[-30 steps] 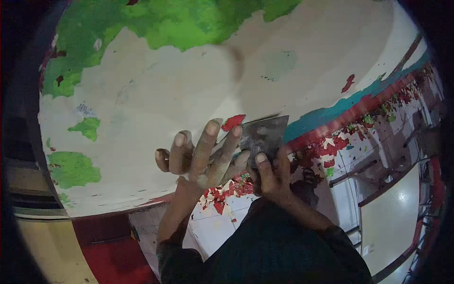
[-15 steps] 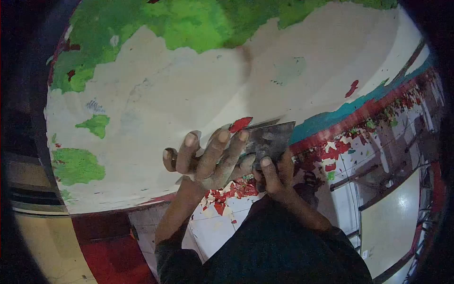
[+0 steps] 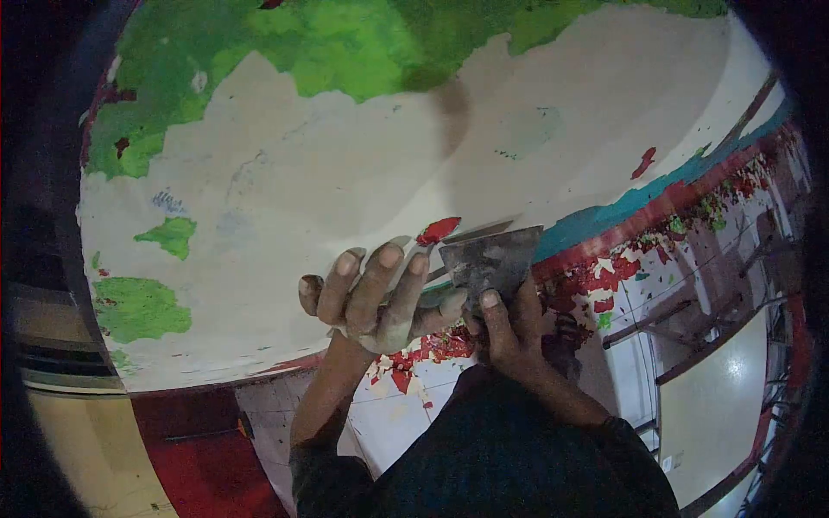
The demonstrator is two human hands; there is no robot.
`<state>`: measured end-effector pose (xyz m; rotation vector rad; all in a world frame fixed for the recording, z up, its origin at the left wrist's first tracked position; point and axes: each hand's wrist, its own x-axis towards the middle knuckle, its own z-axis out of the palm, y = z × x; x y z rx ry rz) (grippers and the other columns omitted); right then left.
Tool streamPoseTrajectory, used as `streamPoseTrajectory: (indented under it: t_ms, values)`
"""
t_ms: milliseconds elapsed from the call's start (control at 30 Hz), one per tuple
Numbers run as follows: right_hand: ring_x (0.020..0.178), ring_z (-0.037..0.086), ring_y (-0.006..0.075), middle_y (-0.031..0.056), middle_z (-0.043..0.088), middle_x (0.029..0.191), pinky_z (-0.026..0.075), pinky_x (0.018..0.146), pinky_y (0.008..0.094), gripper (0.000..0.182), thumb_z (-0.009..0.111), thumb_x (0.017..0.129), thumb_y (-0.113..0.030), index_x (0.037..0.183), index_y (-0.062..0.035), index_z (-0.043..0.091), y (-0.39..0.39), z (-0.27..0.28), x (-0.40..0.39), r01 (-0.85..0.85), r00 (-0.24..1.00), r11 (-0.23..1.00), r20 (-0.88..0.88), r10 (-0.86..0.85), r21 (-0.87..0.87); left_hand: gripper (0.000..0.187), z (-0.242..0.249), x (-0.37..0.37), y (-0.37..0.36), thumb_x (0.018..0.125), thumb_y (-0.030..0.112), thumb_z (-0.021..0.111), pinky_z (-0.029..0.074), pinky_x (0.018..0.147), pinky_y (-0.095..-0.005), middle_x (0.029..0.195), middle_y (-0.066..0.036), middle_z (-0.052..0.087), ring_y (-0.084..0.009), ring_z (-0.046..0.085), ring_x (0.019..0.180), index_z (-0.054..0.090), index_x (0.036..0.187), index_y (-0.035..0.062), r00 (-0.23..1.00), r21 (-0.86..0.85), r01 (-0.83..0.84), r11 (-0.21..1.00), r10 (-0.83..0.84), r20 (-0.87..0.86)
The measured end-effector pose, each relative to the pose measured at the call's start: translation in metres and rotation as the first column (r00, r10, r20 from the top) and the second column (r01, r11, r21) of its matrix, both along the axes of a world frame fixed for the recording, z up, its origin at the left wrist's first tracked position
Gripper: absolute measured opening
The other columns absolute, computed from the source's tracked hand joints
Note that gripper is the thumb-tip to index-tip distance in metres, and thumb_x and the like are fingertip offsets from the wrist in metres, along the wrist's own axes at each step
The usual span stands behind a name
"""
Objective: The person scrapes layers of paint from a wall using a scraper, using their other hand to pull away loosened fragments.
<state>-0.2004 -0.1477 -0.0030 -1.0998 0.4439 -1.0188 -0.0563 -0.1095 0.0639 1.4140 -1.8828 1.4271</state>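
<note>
A dark, flat scraper with a wide blade is in my right hand, the thumb pressed on its face near the base. To its left, my left hand has its fingers apart and slightly curled, thumb toward the scraper. A thin dark, green-edged strip shows between the left fingers and the blade. Both hands are in front of a mostly whitish wall. Just above the left fingertips is a small red paint patch. Jagged green paint covers the wall's upper part.
Teal paint and a red band run along the wall's lower right edge. Red, green and cream paint chips litter the tiled floor. A pale panel with dark framing stands at the right, and a red surface at lower left.
My left fingers have drawn slightly left and down, away from the scraper blade. The scraper stays in my right hand, almost unmoved. The view has shifted slightly.
</note>
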Motion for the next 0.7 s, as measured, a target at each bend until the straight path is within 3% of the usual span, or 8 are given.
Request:
streamPoseTrajectory:
  t_ms: [33,133,233,333,433,533,633,700]
  values:
    - [0.057,0.047,0.0093,0.0085,0.049,0.085,0.039,0.045,0.0220,0.031,0.040,0.087,-0.018,0.112,-0.0009,0.032,-0.001,0.001,0.002,0.058,0.998,0.995,-0.007,-0.059,-0.080,0.043,0.000,-0.001,-0.001,0.075,0.055,0.048,0.012,0.102,-0.0467,0.110,-0.007,0.045,-0.0287,0.033,0.113,0.059,0.095,0.0183,1.000,-0.012,-0.021,1.000,0.021,-0.002]
    - [0.058,0.048,0.0094,0.0080,0.050,0.084,0.040,0.047,0.0221,0.031,0.041,0.087,-0.019,0.111,-0.0013,0.033,0.004,0.008,-0.003,-0.088,0.996,0.977,0.002,0.089,0.194,0.048,-0.001,-0.002,-0.001,0.074,0.058,0.046,0.012,0.101,-0.0459,0.110,-0.007,0.044,-0.0280,0.031,0.113,0.059,0.096,0.0183,0.998,-0.014,-0.065,0.998,0.065,0.018]
    - [0.057,0.048,0.0097,0.0076,0.051,0.082,0.040,0.048,0.0226,0.031,0.042,0.087,-0.019,0.111,-0.0018,0.034,0.004,0.012,-0.005,-0.054,0.994,0.985,-0.084,0.069,0.165,0.048,0.000,-0.004,-0.003,0.074,0.060,0.043,0.012,0.101,-0.0449,0.112,-0.007,0.043,-0.0274,0.030,0.112,0.060,0.098,0.0213,0.995,-0.021,-0.098,0.995,0.098,0.033]
    - [0.063,0.050,0.0106,0.0084,0.052,0.084,0.042,0.052,0.0233,0.032,0.042,0.087,-0.021,0.112,-0.0017,0.035,0.004,0.022,-0.006,-0.060,0.995,0.984,-0.066,0.072,0.165,0.046,-0.002,-0.001,-0.004,0.075,0.060,0.040,0.012,0.100,-0.0447,0.114,-0.008,0.040,-0.0274,0.029,0.112,0.062,0.097,0.0259,0.992,-0.041,-0.108,0.993,0.110,0.069]
    - [0.070,0.052,0.0114,0.0094,0.052,0.089,0.043,0.055,0.0238,0.034,0.042,0.086,-0.022,0.113,-0.0017,0.035,0.003,0.017,-0.005,-0.083,0.995,0.989,-0.045,0.089,0.122,0.041,-0.001,-0.005,-0.005,0.079,0.056,0.039,0.007,0.103,-0.0428,0.118,-0.001,0.043,-0.0213,0.027,0.117,0.062,0.099,0.0279,0.996,-0.040,-0.086,0.995,0.086,-0.012]
    - [0.071,0.052,0.0117,0.0093,0.051,0.089,0.043,0.056,0.0239,0.036,0.043,0.086,-0.023,0.113,-0.0012,0.033,0.004,0.014,0.000,-0.055,0.998,0.992,-0.032,0.059,0.117,0.039,-0.001,-0.006,-0.005,0.079,0.053,0.041,0.007,0.103,-0.0430,0.120,0.000,0.041,-0.0219,0.027,0.116,0.062,0.099,0.0276,0.997,-0.032,-0.069,0.997,0.068,-0.019]
    - [0.060,0.050,0.0107,0.0084,0.051,0.084,0.041,0.048,0.0232,0.038,0.043,0.086,-0.023,0.114,-0.0010,0.031,0.004,0.011,0.004,-0.069,0.996,0.990,0.071,0.060,0.124,0.036,0.002,-0.004,-0.005,0.079,0.051,0.044,0.007,0.103,-0.0437,0.120,0.001,0.040,-0.0229,0.027,0.117,0.062,0.099,0.0274,0.999,-0.016,-0.046,0.999,0.046,0.008]
    - [0.065,0.048,0.0087,0.0079,0.050,0.087,0.040,0.055,0.0226,0.035,0.042,0.086,-0.018,0.114,0.0005,0.032,0.002,0.003,0.007,-0.087,0.992,0.989,0.101,0.075,0.117,0.035,0.001,-0.004,-0.006,0.078,0.050,0.046,0.007,0.102,-0.0438,0.121,0.001,0.040,-0.0234,0.029,0.116,0.062,0.099,0.0272,1.000,-0.030,-0.027,0.999,0.027,-0.003]
